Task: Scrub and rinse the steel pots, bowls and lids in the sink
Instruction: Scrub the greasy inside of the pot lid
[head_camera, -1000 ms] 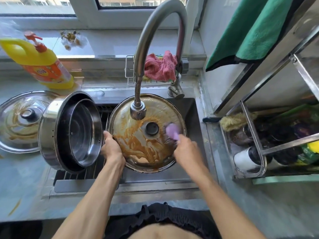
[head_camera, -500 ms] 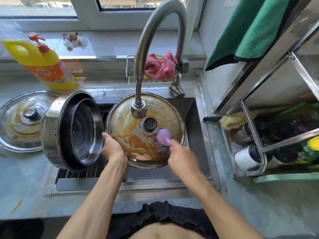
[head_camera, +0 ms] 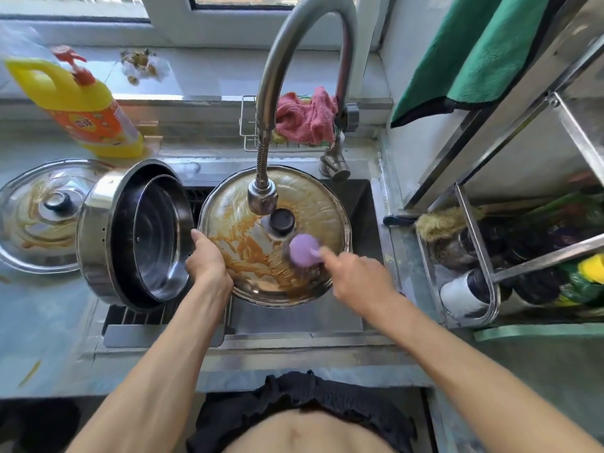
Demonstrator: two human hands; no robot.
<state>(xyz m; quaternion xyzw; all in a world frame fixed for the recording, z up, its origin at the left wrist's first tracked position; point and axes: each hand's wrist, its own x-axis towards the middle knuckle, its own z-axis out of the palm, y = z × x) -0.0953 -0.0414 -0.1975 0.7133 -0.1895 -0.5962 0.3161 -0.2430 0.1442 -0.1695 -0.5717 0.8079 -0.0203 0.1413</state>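
Note:
A round steel lid [head_camera: 313,197] smeared with orange-brown sauce lies tilted over the sink [head_camera: 356,197], its black knob [head_camera: 281,220] just under the faucet head [head_camera: 261,199]. My left hand [head_camera: 207,259] grips the lid's left rim. In my right hand [head_camera: 359,277] is a purple scrub brush [head_camera: 304,249], pressed on the lid right of the knob. A steel pot [head_camera: 130,237] with a bowl nested inside lies on its side at the sink's left. A second sauce-smeared lid [head_camera: 36,217] rests on the left counter.
A yellow detergent bottle [head_camera: 81,106] stands at the back left. Behind the faucet a wire rack holds a pink cloth [head_camera: 307,117]. A steel shelf rack [head_camera: 490,266] with jars and a brush fills the right side, and a green towel [head_camera: 483,50] hangs above it.
The brush has moved across the lid, first leftwards towards the knob, then back to the right below it. My left hand keeps its hold on the rim.

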